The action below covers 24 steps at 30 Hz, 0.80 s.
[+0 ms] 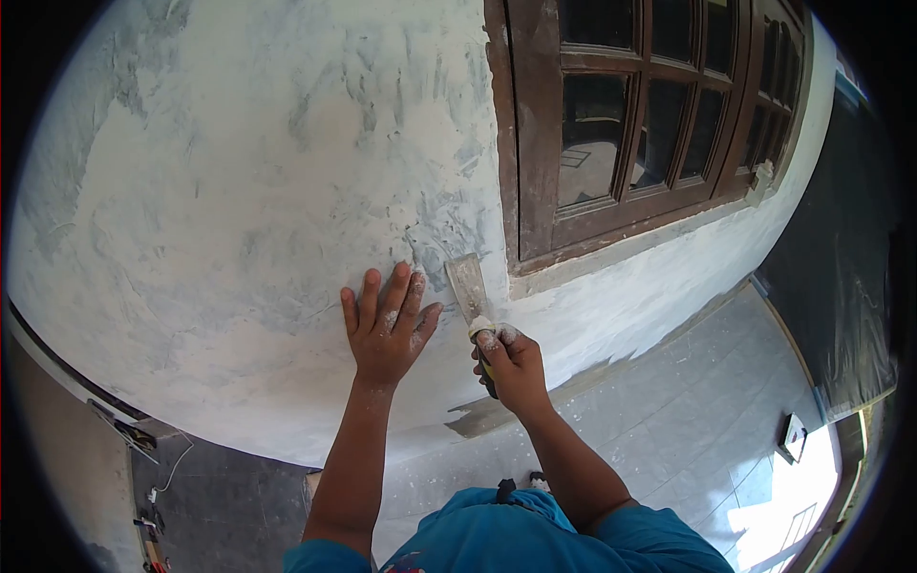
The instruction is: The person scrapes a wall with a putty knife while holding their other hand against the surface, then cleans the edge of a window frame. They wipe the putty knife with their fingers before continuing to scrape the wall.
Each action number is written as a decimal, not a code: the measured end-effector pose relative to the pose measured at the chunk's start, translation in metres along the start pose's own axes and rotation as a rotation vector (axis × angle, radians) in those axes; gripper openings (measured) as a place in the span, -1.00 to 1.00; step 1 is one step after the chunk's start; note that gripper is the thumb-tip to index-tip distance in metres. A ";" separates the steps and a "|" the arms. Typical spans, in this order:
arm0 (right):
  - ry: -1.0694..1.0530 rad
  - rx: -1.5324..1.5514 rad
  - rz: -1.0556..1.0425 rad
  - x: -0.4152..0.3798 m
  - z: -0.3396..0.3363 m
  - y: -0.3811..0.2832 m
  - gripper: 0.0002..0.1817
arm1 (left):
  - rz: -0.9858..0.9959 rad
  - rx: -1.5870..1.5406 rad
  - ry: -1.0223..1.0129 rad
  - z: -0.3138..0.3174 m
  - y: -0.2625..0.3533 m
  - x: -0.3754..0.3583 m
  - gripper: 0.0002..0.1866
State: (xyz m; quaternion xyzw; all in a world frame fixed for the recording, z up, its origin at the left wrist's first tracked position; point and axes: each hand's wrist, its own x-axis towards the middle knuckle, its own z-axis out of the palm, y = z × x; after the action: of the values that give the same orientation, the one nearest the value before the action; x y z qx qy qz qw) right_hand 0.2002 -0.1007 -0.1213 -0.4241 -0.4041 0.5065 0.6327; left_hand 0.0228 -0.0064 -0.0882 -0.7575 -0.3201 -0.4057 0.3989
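A putty knife (467,286) with a broad metal blade is held in my right hand (511,368), the fingers wrapped round its dark handle. Its blade lies at the white, patchily plastered wall (220,220), just left of the lower corner of a brown window frame (535,143). White paste clings to the base of the blade and to my right thumb and fingers. Flat on the wall with fingers spread, my left hand (387,329) is to the left of the blade and holds nothing. Some white residue marks its fingers.
Grey floor tiles (659,411) run below the wall. Dark sheeting (845,258) hangs at the right. A small white-and-black object (792,437) stands on the floor at the lower right. Tools and a white cable (175,465) lie at the lower left.
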 end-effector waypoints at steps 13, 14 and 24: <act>0.004 0.025 0.044 -0.006 -0.004 0.042 -0.78 | -0.118 -0.091 -0.158 -0.015 0.006 -0.013 -0.30; -0.005 -0.004 0.056 -0.004 -0.001 0.029 -0.78 | -0.125 -0.090 -0.162 -0.016 0.007 -0.014 -0.30; -0.015 -0.047 0.170 -0.021 -0.015 0.063 -0.75 | -0.309 -0.047 -0.162 -0.014 0.024 -0.030 -0.22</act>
State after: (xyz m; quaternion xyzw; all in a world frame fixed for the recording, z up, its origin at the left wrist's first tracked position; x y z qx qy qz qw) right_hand 0.1924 -0.1149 -0.1876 -0.4678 -0.3832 0.5521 0.5740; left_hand 0.0234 -0.0351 -0.1182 -0.7386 -0.4541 -0.4074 0.2868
